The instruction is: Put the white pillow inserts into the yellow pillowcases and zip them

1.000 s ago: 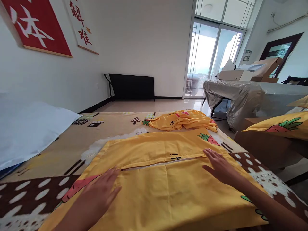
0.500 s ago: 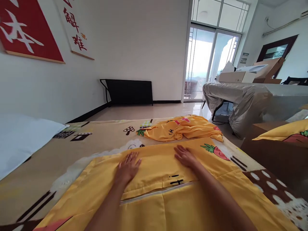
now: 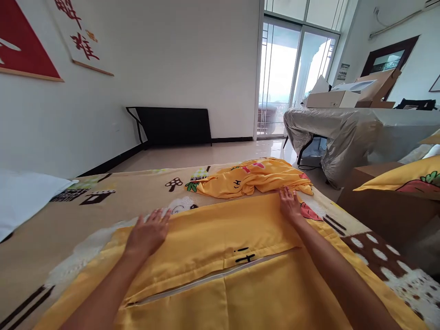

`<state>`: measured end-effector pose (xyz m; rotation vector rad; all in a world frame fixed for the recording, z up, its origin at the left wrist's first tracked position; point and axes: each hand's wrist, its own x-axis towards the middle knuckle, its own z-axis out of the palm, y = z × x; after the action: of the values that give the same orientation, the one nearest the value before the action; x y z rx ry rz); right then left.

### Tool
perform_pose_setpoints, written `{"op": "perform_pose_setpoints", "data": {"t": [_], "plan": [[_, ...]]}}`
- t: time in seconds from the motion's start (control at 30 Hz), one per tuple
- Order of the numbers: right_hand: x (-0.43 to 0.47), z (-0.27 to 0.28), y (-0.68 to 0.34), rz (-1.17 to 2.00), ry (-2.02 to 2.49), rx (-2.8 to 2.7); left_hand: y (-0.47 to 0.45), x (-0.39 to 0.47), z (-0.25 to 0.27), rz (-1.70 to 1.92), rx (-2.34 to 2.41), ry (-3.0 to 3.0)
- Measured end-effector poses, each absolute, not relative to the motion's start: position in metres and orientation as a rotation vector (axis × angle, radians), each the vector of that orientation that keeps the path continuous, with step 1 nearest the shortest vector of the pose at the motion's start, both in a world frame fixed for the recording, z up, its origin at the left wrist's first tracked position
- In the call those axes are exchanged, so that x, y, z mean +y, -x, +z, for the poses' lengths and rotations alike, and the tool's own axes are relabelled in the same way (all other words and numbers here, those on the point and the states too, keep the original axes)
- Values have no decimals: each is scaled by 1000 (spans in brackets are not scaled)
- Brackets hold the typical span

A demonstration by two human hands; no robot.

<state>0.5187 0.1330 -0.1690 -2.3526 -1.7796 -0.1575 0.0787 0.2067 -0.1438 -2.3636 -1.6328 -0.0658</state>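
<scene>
A yellow zippered fabric cover (image 3: 206, 233) with carrot prints lies spread flat across the bed. Its white zipper (image 3: 216, 275) runs crosswise, near black printed strokes. My left hand (image 3: 149, 232) rests open on the cover's far left part, palm down with fingers stretched. Near the far right edge, my right hand (image 3: 290, 205) lies flat and open beside a red carrot print. Just beyond it sits a crumpled yellow cloth (image 3: 254, 178) with similar prints. Neither hand grips anything.
Under the cover is a beige patterned bedspread (image 3: 103, 215). A white pillow (image 3: 27, 195) lies at the left, and a yellow pillow (image 3: 402, 176) rests by a cardboard box (image 3: 381, 206) on the right. Farther back stand a plastic-draped table (image 3: 326, 123) and a folded black frame (image 3: 175, 126).
My hands have slid apart over the cover: the left toward the left, the right outward to the far right edge. The view has turned slightly to the right.
</scene>
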Motion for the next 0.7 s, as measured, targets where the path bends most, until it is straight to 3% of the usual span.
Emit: {"op": "perform_pose_setpoints", "data": {"t": [0.17, 0.3, 0.5, 0.7], "plan": [[158, -171, -391, 35, 2041, -2069, -207, 191, -155, -67, -1423, 2708], [160, -185, -346, 130, 1885, -2187, -235, 188, -183, -67, -1442, 2818], [156, -193, -400, 211, 2010, -2173, -186, 201, -185, -68, -1697, 2725], [102, -189, -517, 118, 2408, -1901, -40, 203, -186, 7, -2024, 2357]]}}
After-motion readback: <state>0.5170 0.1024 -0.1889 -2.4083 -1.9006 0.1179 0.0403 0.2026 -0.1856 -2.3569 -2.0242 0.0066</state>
